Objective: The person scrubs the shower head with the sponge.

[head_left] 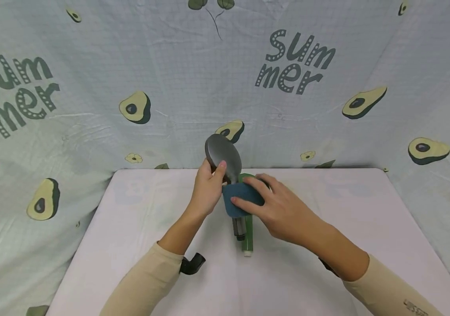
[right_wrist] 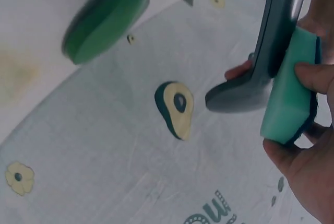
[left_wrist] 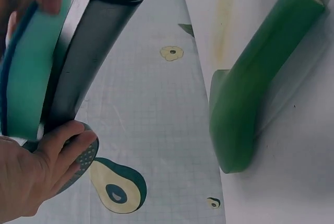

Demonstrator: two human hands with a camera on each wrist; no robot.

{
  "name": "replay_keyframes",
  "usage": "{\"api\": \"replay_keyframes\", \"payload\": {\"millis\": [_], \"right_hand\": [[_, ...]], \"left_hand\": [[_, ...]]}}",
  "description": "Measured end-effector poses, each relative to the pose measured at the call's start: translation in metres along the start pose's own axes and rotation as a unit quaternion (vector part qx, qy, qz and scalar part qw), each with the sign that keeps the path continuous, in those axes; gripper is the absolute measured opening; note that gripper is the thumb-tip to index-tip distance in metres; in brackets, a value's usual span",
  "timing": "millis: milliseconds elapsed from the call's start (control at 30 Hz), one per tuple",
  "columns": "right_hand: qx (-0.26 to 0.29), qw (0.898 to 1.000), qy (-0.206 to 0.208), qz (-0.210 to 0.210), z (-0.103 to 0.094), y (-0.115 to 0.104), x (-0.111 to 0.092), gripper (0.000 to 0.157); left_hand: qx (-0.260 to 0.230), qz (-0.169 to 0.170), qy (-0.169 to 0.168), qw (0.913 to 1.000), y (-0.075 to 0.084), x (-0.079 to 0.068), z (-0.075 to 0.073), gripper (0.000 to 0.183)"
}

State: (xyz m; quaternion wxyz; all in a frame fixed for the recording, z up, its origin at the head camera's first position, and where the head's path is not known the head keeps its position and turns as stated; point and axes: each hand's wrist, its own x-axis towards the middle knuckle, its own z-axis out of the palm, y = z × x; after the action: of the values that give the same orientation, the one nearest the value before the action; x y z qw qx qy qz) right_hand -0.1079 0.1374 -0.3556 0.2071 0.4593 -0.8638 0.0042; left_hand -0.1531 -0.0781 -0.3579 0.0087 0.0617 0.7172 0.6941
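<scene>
My left hand (head_left: 206, 188) grips a grey shower head (head_left: 225, 153) around its neck, with the handle (left_wrist: 91, 62) and its threaded black end pointing down toward me. In the left wrist view, spray holes show on the round face beside the fingers. My right hand (head_left: 282, 208) pinches a sponge (head_left: 241, 199) between thumb and fingers. The sponge is teal with a dark blue scouring side, and its soft side (right_wrist: 287, 93) lies against the shower head's handle. Beneath both hands a green shower head (head_left: 248, 235) lies on the table, its upper part mostly hidden by the sponge and right hand.
A black curved piece (head_left: 193, 264) lies on the table, partly covered by the left forearm. Another dark thing (head_left: 329, 267) peeks out under the right forearm. Behind the white table (head_left: 150, 193) hangs a cloth (head_left: 193, 87) printed with avocados.
</scene>
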Motion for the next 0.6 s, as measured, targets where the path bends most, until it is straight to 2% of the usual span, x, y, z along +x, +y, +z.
{"api": "replay_keyframes", "payload": {"millis": [100, 167, 300, 367, 433, 500, 600], "right_hand": [[-0.015, 1.000, 0.022, 0.008, 0.000, 0.004, 0.008, 0.063], [-0.021, 1.000, 0.021, -0.004, 0.002, 0.002, 0.009, 0.063], [-0.009, 0.999, 0.009, -0.051, 0.007, -0.010, 0.000, 0.068], [0.013, 0.997, 0.019, -0.077, 0.011, -0.017, -0.009, 0.070], [0.044, 0.993, 0.038, -0.099, 0.017, -0.023, -0.018, 0.064], [0.075, 0.988, 0.069, -0.112, 0.023, -0.025, -0.025, 0.051], [0.115, 0.981, 0.109, -0.109, 0.030, -0.025, -0.029, 0.037]], "left_hand": [[0.022, 0.022, 0.007, 0.9995, -0.001, -0.001, 0.001, 0.045], [0.014, 0.023, 0.008, 0.9996, -0.003, -0.002, 0.000, 0.044], [-0.054, 0.001, 0.006, 0.9985, -0.005, -0.001, -0.003, 0.042], [-0.096, -0.011, 0.021, 0.9951, -0.006, 0.000, -0.005, 0.041], [-0.137, -0.012, 0.044, 0.9895, -0.005, 0.001, -0.006, 0.039], [-0.166, -0.007, 0.060, 0.9842, -0.003, 0.003, -0.007, 0.037], [-0.201, 0.006, 0.065, 0.9774, 0.001, 0.003, -0.006, 0.036]]}}
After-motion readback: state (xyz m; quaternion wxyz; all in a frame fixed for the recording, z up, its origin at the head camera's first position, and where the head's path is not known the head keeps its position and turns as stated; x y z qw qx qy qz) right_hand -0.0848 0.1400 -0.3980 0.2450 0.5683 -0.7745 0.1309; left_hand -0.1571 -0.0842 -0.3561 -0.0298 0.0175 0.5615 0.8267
